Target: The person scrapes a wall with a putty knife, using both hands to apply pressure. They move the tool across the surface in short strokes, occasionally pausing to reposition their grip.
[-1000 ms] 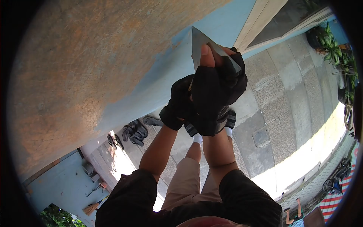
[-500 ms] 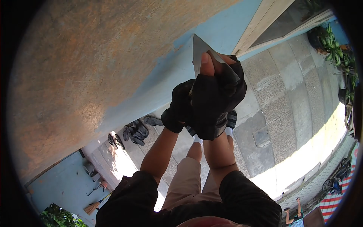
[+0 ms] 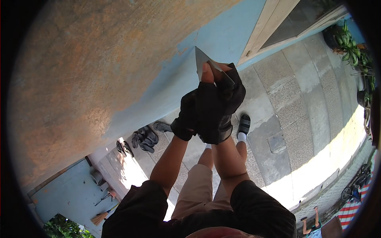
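A scraper (image 3: pixel 199 65) with a wide, flat metal blade is held up close to the wall (image 3: pixel 216 29), one blade corner toward the blue paint. I cannot tell whether the edge touches it. My right hand (image 3: pixel 222 93), in a black fingerless glove, is closed on the scraper, its bare thumb and fingertips pressed against the blade. Just to its left, my left hand (image 3: pixel 185 115), also gloved, is closed against the right one near the handle. The handle and the left fingers are mostly hidden.
Brown bare patches (image 3: pixel 91 67) cover much of the wall. A wooden frame (image 3: pixel 270 27) stands at upper right. Dark sandals (image 3: pixel 145 139) lie on the paved floor (image 3: pixel 293 107) by the wall. Potted plants (image 3: pixel 351 49) line the right. A person (image 3: pixel 313 226) is at lower right.
Both hands and the scraper have moved slightly left and down the view, away from the wooden frame. My right foot shows more fully now. The grip looks the same.
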`<state>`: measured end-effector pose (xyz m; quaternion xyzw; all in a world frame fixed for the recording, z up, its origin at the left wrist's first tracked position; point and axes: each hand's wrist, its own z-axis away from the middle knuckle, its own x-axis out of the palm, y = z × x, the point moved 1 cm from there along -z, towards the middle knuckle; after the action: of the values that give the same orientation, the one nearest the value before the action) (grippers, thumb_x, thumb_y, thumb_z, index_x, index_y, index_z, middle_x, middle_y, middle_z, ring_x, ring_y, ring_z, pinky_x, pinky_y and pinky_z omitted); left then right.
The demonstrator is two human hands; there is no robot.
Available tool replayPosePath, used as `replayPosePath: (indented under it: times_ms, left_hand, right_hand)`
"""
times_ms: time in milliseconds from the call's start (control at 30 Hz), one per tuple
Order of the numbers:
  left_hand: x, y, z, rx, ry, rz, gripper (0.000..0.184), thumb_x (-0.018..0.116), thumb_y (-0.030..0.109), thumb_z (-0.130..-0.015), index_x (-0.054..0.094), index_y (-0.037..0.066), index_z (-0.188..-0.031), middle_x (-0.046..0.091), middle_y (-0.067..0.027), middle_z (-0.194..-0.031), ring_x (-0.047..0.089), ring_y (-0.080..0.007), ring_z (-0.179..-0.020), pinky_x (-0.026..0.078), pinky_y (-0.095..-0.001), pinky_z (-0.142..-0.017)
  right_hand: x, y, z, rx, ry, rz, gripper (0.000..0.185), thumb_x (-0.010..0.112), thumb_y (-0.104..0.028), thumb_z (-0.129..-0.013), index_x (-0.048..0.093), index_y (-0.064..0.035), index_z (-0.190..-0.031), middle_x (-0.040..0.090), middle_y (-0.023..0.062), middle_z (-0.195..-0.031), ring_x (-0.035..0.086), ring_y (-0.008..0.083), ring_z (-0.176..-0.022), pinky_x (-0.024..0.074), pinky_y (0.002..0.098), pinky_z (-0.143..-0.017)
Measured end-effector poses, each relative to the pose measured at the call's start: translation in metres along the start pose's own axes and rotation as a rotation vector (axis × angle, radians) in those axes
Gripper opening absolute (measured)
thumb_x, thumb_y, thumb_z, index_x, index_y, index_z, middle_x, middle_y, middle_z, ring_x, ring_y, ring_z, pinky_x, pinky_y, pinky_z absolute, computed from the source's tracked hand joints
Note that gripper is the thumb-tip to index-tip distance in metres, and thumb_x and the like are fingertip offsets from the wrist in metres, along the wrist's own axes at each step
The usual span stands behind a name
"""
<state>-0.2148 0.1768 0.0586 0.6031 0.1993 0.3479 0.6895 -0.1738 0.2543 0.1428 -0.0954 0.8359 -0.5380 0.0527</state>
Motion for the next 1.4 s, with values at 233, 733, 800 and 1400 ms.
replayPosePath:
  times_ms: [233, 733, 800, 1400]
  left_hand:
    - [0.003, 0.009, 0.014, -0.011, 0.048, 0.008, 0.02, 0.065, 0.017, -0.089, 0.056, 0.002, -0.101, 0.058, 0.0, -0.08, 0.055, -0.0141, -0.075, 0.047, -0.0272, -0.067]
    - [-0.025, -0.021, 0.062, 0.196, -0.125, -0.419, 0.032, 0.063, 0.032, -0.088, 0.061, 0.003, -0.101, 0.066, -0.0089, -0.09, 0.064, -0.0232, -0.081, 0.05, -0.034, -0.072]
    - [-0.022, -0.019, 0.085, 0.097, -0.239, -0.377, 0.036, 0.062, 0.034, -0.089, 0.059, 0.003, -0.105, 0.065, -0.0079, -0.093, 0.063, -0.0211, -0.082, 0.05, -0.0333, -0.072]
    - [0.122, 0.093, 0.161, -0.161, 0.261, 0.452, 0.041, 0.052, 0.043, -0.097, 0.06, 0.003, -0.099, 0.066, -0.0068, -0.095, 0.063, -0.015, -0.08, 0.05, -0.028, -0.07]
  right_hand:
    - [0.0, -0.004, -0.003, 0.074, 0.0, -0.025, 0.012, 0.069, -0.011, -0.084, 0.069, -0.0024, -0.092, 0.064, 0.0085, -0.077, 0.061, 0.017, -0.064, 0.0472, 0.0267, -0.059]
    - [-0.028, 0.017, 0.038, 0.046, -0.139, 0.055, 0.006, 0.068, -0.008, -0.083, 0.066, -0.0043, -0.088, 0.065, 0.0108, -0.079, 0.063, 0.0237, -0.065, 0.0489, 0.0317, -0.058]
    - [-0.052, 0.018, 0.056, 0.063, -0.208, 0.142, 0.006, 0.067, -0.008, -0.084, 0.066, -0.0033, -0.088, 0.064, 0.0113, -0.078, 0.063, 0.0245, -0.064, 0.0489, 0.033, -0.056]
    - [-0.205, -0.109, -0.02, 0.442, -1.17, 0.033, 0.047, 0.068, -0.024, -0.088, 0.052, -0.0018, -0.126, 0.064, 0.0137, -0.115, 0.067, 0.0221, -0.095, 0.0529, 0.0322, -0.079]
